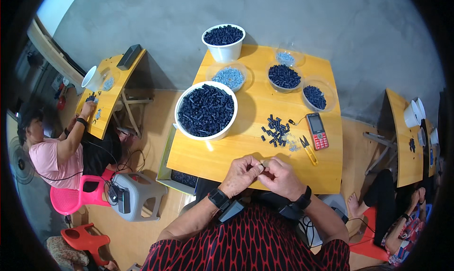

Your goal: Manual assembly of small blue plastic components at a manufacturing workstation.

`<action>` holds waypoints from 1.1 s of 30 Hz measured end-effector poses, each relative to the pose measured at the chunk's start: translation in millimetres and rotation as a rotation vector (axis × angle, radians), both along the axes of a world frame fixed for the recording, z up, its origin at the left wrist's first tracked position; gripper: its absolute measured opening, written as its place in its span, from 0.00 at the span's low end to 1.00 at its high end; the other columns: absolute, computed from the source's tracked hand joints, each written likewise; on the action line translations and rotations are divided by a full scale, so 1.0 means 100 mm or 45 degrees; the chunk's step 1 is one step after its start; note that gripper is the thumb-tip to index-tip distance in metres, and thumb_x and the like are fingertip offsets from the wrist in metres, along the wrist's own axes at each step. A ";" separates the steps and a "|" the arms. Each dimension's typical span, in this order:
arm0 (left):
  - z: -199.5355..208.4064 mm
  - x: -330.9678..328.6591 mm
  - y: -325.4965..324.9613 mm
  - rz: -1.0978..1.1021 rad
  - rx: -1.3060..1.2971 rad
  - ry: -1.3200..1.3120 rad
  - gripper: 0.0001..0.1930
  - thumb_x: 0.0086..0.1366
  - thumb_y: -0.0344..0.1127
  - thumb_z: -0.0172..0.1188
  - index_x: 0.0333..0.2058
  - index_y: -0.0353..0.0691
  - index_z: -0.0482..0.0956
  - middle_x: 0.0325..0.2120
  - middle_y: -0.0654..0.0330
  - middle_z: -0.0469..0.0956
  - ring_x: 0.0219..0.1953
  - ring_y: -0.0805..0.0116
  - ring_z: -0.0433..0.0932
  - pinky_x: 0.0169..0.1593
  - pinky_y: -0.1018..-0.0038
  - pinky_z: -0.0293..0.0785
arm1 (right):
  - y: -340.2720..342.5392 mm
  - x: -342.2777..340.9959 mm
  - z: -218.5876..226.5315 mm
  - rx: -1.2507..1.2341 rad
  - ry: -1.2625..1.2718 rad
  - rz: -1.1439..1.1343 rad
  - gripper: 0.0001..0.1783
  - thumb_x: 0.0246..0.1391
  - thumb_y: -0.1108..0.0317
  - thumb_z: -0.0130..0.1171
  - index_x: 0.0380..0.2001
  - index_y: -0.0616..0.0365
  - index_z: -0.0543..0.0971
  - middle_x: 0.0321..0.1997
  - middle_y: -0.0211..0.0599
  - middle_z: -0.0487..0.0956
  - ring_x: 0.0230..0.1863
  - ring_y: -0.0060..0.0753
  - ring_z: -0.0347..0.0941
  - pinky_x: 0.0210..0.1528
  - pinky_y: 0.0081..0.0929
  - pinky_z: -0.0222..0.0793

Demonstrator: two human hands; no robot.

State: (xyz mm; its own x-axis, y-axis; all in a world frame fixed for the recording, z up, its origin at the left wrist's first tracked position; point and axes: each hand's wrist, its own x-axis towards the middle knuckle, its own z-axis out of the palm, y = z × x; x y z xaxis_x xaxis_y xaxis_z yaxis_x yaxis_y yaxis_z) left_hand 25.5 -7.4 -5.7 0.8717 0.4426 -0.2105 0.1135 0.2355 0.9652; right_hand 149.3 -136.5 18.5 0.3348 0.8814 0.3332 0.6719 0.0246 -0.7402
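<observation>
My left hand (240, 177) and my right hand (283, 178) meet above the near edge of the yellow table (213, 160). Thumbs and fingers of both are pinched close together, and whatever they hold is too small and hidden to name. Just beyond them lies a loose pile of small black cylindrical pieces (274, 130), with small silvery pieces (294, 146) at its near right side. Yellow-handled thread snips (310, 153) rest right of the pile, blades pointing away. Beside the snips is a red and black keypad phone (318, 132).
A big white bucket (178, 111) of black pieces stands left; another white bucket (227, 54) stands at the far edge. Clear bowls hold silvery pieces (229, 77) or black pieces (284, 76). A person (59, 150) works at another table (111, 93) on the left. An open box (165, 174) sits below my table's left side.
</observation>
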 end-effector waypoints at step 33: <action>-0.66 -1.65 0.94 1.701 0.627 0.209 0.13 0.62 0.32 0.61 0.43 0.38 0.71 0.29 0.68 0.68 0.30 0.79 0.67 0.34 0.83 0.68 | -0.51 0.32 -0.16 -0.078 0.543 -0.451 0.04 0.52 0.78 0.60 0.30 0.63 0.74 0.28 0.36 0.77 0.28 0.26 0.75 0.30 0.24 0.71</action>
State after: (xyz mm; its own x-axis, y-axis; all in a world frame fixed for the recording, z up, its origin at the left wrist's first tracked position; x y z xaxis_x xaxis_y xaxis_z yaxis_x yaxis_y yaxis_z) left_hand -139.2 86.5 -71.5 -0.2674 0.9524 0.1465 0.1935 -0.0959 0.9764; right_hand 181.0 -188.0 2.9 0.7079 0.7041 0.0550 0.2722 -0.2001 -0.9412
